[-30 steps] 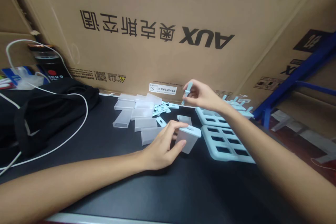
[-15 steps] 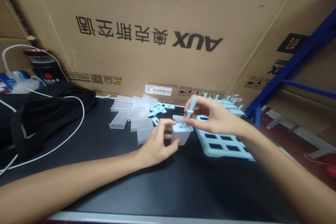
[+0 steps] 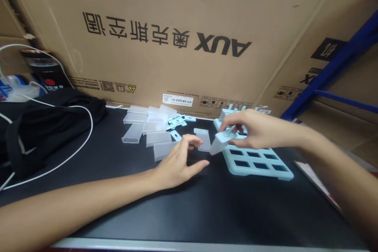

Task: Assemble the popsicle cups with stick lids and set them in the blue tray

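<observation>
Between the fingers of my right hand (image 3: 246, 128) is a popsicle mold (image 3: 220, 143), a frosted cup with a light blue lid and stick, tilted above the near left part of the blue rack. Its stick is mostly hidden by my fingers. My left hand (image 3: 183, 161) is open, thumb and fingers apart, with nothing between them. Just beyond its fingertips a frosted cup (image 3: 203, 140) lies on the table. The light blue mold rack (image 3: 260, 171) has rectangular slots, and several lidded molds (image 3: 233, 111) with sticks upright stand in its far rows.
Several frosted cups (image 3: 156, 126) lie left of my left hand, beside a small pile of light blue lid pieces (image 3: 178, 121). A large cardboard box (image 3: 165, 67) walls off the back. Black cloth (image 3: 59, 122) and a white cable (image 3: 90, 126) occupy the left side; a blue metal frame (image 3: 333, 73) rises at right.
My right hand has moved right and lifted the mold out of my left hand, tilting it toward the rack. My left hand has let go, its fingers now spread.
</observation>
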Demonstrator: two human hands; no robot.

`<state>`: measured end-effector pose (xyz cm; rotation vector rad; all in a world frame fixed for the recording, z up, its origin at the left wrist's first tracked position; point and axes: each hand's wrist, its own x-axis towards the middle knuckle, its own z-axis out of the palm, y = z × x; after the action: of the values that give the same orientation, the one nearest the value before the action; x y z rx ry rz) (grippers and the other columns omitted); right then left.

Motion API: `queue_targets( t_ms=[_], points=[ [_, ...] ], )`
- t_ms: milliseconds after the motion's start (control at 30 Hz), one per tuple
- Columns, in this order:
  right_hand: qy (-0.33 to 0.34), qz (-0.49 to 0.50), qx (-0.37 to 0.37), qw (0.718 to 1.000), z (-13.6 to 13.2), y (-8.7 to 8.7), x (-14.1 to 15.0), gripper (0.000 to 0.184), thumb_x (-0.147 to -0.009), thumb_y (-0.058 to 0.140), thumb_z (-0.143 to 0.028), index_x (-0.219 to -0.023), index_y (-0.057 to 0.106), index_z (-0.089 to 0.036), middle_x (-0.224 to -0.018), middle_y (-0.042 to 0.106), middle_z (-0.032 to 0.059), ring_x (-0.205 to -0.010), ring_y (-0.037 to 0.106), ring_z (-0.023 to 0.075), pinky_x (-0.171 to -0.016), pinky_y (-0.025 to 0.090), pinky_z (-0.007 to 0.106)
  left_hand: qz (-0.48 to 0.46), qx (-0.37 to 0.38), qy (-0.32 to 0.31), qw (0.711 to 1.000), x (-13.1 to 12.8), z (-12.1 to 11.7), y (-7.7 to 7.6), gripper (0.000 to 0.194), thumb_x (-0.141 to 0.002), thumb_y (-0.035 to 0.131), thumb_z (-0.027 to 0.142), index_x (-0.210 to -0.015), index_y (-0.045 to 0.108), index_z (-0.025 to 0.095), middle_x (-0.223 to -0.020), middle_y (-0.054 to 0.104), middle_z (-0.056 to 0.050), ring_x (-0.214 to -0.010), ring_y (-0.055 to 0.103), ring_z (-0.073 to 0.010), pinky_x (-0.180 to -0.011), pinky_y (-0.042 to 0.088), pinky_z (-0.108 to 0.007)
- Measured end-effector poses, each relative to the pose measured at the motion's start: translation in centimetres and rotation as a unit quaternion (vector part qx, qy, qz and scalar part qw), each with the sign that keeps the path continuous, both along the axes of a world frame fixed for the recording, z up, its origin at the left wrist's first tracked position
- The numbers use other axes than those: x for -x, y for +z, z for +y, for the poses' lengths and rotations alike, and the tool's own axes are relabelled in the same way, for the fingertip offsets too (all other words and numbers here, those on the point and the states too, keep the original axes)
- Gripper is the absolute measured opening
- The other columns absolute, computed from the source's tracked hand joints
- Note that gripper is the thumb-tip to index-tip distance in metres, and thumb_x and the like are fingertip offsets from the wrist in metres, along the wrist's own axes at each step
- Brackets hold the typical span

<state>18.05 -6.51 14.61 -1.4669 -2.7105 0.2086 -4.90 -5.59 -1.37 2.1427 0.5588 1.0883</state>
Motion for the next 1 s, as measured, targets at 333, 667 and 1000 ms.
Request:
queue_targets(
  t_ms=[333, 667, 1000],
  points=[
    [-0.189, -0.207, -0.056, 0.958, 5.1, -1.4, -13.3, 0.028, -0.067, 0.063, -0.017, -0.094, 0.072, -0.018, -0.082, 0.072, 0.008, -0.075, 0.067, 0.0224, -0.071, 0.05, 0.034, 0.205, -0.147, -0.02, 0.967, 0.0, -0.5, 0.5, 0.026, -0.091, 0.054, 0.028, -0.116, 0.054, 0.02, -0.129, 0.054, -0.01, -0.122, 0.048, -0.0255, -0.098, 0.049, -0.042],
    [-0.194, -0.192, -0.035, 0.961, 6.1, -2.8, -13.9, 0.031, -0.068, 0.066, -0.021, -0.098, 0.074, -0.018, -0.091, 0.074, 0.0083, -0.08, 0.069, 0.024, -0.075, 0.053, 0.036, 0.221, -0.176, -0.04, 0.959, -0.1, -0.4, 0.4, 0.02, -0.091, 0.051, 0.026, -0.109, 0.057, 0.02, -0.122, 0.057, -0.011, -0.123, 0.049, -0.0251, -0.098, 0.048, -0.041],
    [-0.235, -0.182, -0.03, 0.954, 5.0, -2.9, -12.5, 0.033, -0.067, 0.055, -0.016, -0.092, 0.076, -0.026, -0.081, 0.074, 0.0029, -0.075, 0.068, 0.0228, -0.068, 0.05, 0.032, 0.233, -0.182, -0.042, 0.955, -0.2, -0.5, 0.4, 0.016, -0.09, 0.051, 0.024, -0.104, 0.058, 0.02, -0.122, 0.058, -0.01, -0.121, 0.05, -0.0251, -0.096, 0.05, -0.04]
  ],
)
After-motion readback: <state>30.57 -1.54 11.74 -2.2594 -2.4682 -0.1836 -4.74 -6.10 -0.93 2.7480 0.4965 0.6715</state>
